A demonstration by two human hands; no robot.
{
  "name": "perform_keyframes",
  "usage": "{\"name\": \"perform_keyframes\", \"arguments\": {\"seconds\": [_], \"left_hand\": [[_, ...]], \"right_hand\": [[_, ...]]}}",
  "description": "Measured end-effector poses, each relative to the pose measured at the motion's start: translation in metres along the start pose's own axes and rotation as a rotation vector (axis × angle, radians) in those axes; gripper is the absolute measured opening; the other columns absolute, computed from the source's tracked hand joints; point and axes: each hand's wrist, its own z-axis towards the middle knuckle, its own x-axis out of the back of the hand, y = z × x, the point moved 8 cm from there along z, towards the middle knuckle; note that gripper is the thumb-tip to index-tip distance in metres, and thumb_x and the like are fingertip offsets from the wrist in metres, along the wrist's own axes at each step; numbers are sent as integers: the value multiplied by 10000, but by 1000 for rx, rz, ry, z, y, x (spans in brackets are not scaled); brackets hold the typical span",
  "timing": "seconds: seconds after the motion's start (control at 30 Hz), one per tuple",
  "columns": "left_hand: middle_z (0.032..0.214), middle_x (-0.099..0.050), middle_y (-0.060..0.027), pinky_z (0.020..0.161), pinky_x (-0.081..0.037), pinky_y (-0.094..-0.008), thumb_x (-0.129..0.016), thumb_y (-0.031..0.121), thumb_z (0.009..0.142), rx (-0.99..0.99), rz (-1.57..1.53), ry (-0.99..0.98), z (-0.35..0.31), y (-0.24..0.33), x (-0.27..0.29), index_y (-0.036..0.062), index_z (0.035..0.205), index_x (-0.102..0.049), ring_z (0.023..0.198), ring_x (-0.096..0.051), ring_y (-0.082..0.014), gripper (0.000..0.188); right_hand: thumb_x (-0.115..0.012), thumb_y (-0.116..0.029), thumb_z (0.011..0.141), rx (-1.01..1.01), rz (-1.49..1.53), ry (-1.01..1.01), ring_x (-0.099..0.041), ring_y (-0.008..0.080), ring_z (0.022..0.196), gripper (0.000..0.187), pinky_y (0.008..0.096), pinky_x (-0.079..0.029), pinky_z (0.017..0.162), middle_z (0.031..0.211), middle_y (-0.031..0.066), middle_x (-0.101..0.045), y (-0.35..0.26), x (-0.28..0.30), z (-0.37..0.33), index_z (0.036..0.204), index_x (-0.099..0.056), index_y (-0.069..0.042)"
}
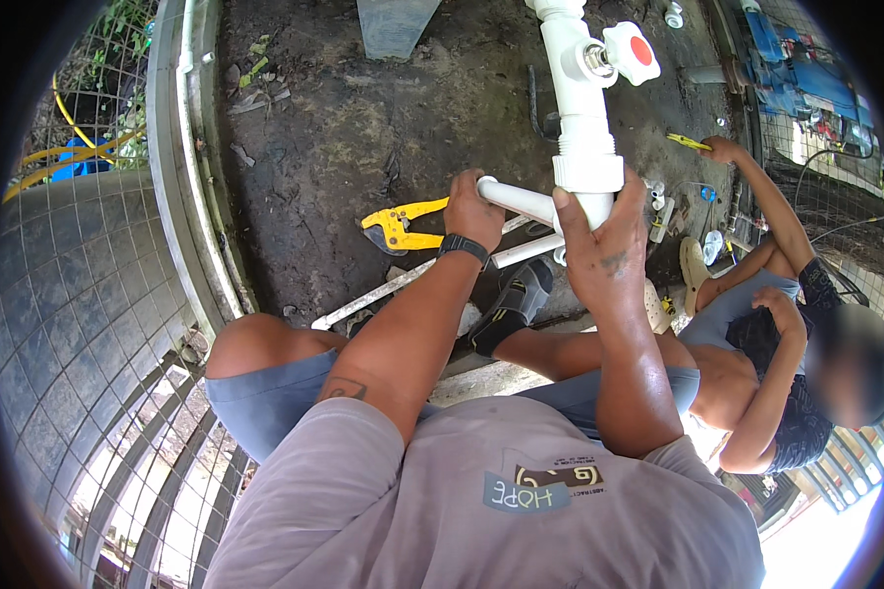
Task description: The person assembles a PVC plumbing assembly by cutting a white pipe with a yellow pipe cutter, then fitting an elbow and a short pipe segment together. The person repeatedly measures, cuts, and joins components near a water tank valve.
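Note:
My left hand is closed around the far end of a short white pipe, which runs right to the white fitting. A yellow pipe cutter is just left of that hand, its handles reaching toward my wrist; I cannot tell whether they touch. My right hand grips the white pipe fitting below a ribbed collar, thumb on its left side and fingers behind. Above it rises a thick white pipe assembly with a white valve knob that has a red centre.
Another white pipe slants behind my left forearm. At the right a crouching person holds a yellow tool. Loose white fittings lie near that person. A grey tapered block stands on the dirt ahead; wire mesh runs along the left.

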Motion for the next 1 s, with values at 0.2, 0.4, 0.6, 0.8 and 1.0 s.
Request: {"name": "perform_keyframes", "arguments": {"seconds": [0.2, 0.4, 0.6, 0.8, 1.0], "left_hand": [[1157, -612, -162, 889, -528, -438, -778, 115, 736, -40, 108, -89, -4, 8, 4, 79, 1164, -636, 1037, -629, -379, 453], [1183, -600, -181, 912, -519, -446, -766, 135, 752, -73, 75, -155, -5, 7, 0, 91, 1196, -646, 1064, -617, -387, 462], [1193, -581, -184, 895, -534, -444, -732, 108, 764, -105, 131, -129, -1, 4, 1, 86, 1195, -637, 1038, -633, -395, 442], [1231, -559, -220, 916, -526, -467, -741, 203, 773, -228, 429, -401, 3, 7, 15, 130, 1240, -626, 1063, -630, -410, 486], [1197, -594, -244, 923, -522, -466, -750, 262, 806, -241, 606, -530, 43, 4, 54, 116, 1167, -674, 1034, -636, -427, 397]], "right_hand": [[-682, -188, 900, 30, -39, 8, -621, 411, 1010, 644, 481, -485, 877, 1136, 294, -564, -2, 2, -1, 1355, -325, 96], [-693, -197, 895, -22, -7, -15, -626, 406, 1021, 633, 472, -491, 874, 1133, 291, -573, -5, 3, 1, 1344, -348, 86], [-706, -196, 881, -54, 68, -25, -632, 409, 1038, 636, 456, -492, 891, 1132, 290, -596, -2, 3, 1, 1340, -358, 72], [-729, -226, 833, -164, 226, -145, -631, 414, 1056, 623, 434, -487, 913, 1126, 298, -616, 34, 6, 11, 1297, -429, 63], [-756, -276, 818, -491, 551, -227, -646, 301, 1055, 619, 411, -518, 889, 1129, 197, -648, 101, -23, 26, 1283, -494, 36]]}}
